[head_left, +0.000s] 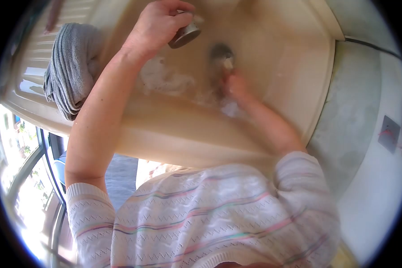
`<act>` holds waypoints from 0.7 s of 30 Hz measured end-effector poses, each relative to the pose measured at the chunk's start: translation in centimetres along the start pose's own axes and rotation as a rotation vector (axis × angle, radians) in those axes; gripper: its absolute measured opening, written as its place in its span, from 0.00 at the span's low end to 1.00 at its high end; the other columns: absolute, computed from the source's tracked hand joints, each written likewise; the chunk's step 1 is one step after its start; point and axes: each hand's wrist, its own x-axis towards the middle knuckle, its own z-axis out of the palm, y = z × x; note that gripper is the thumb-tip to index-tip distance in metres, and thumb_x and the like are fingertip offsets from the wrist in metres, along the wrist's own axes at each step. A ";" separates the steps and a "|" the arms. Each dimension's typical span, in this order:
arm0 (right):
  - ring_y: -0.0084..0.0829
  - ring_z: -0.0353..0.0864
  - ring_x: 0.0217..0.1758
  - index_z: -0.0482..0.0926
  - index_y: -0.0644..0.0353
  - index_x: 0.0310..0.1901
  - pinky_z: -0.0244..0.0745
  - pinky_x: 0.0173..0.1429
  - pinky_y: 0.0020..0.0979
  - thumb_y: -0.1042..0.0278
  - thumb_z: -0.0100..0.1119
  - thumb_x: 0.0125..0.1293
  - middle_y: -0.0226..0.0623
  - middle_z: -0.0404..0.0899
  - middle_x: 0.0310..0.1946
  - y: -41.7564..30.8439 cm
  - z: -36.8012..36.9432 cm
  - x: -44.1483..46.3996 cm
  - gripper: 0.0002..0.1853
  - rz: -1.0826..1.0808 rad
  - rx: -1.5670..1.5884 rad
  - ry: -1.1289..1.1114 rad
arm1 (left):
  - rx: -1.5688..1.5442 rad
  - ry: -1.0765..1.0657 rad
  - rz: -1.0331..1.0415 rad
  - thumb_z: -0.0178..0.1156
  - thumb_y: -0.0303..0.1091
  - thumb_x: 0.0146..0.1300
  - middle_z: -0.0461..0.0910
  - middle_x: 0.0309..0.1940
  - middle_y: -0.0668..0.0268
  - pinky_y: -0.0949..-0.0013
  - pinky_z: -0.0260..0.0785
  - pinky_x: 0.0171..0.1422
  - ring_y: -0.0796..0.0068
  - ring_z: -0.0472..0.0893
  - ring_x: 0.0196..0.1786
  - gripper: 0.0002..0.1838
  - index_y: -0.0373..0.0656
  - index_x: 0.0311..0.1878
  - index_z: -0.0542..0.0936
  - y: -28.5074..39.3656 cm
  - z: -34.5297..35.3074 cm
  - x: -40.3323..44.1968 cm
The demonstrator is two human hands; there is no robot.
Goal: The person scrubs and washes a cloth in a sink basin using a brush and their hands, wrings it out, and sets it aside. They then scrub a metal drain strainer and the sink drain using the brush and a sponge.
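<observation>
Up at the top of the basin, my left hand (161,22) is closed on a small round metal cup (186,35), tilted, with its dark grey end toward me. My right hand (235,85) is lower in the beige sink (299,67), blurred by motion, with its fingers drawn together. A pale, shiny thing (228,62) shows at its fingertips, too smeared to name, beside the dark round drain (222,51). White suds (165,80) float in the cloudy water to the left of that hand.
A folded grey towel (71,67) lies on the ribbed drainboard (31,87), left of my left forearm. The sink's front edge (187,145) runs close to my body. A greenish-grey wall (348,107) borders the right side, and a bright window (27,178) is at lower left.
</observation>
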 end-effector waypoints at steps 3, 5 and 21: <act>0.48 0.76 0.32 0.68 0.44 0.56 0.74 0.34 0.43 0.57 0.54 0.57 0.53 0.70 0.37 -3.1 0.7 2.4 0.23 -0.027 0.106 0.086 | -0.026 -0.029 0.006 0.54 0.32 0.59 0.77 0.31 0.70 0.80 0.65 0.37 0.85 0.73 0.31 0.16 0.35 0.48 0.75 -1.0 0.0 0.4; 0.48 0.76 0.31 0.69 0.44 0.55 0.74 0.34 0.44 0.57 0.54 0.57 0.53 0.70 0.38 -1.9 1.3 6.4 0.23 0.018 0.044 0.167 | -0.103 -0.031 -0.007 0.54 0.32 0.59 0.77 0.31 0.70 0.80 0.65 0.37 0.85 0.74 0.32 0.15 0.36 0.48 0.75 -1.0 0.4 0.4; 0.49 0.75 0.33 0.65 0.46 0.60 0.74 0.37 0.43 0.53 0.52 0.59 0.56 0.70 0.39 0.9 0.4 -2.0 0.27 0.021 0.010 0.045 | 0.032 -0.050 -0.035 0.54 0.34 0.59 0.78 0.31 0.69 0.78 0.66 0.39 0.84 0.74 0.33 0.16 0.37 0.48 0.75 -0.8 -0.6 0.7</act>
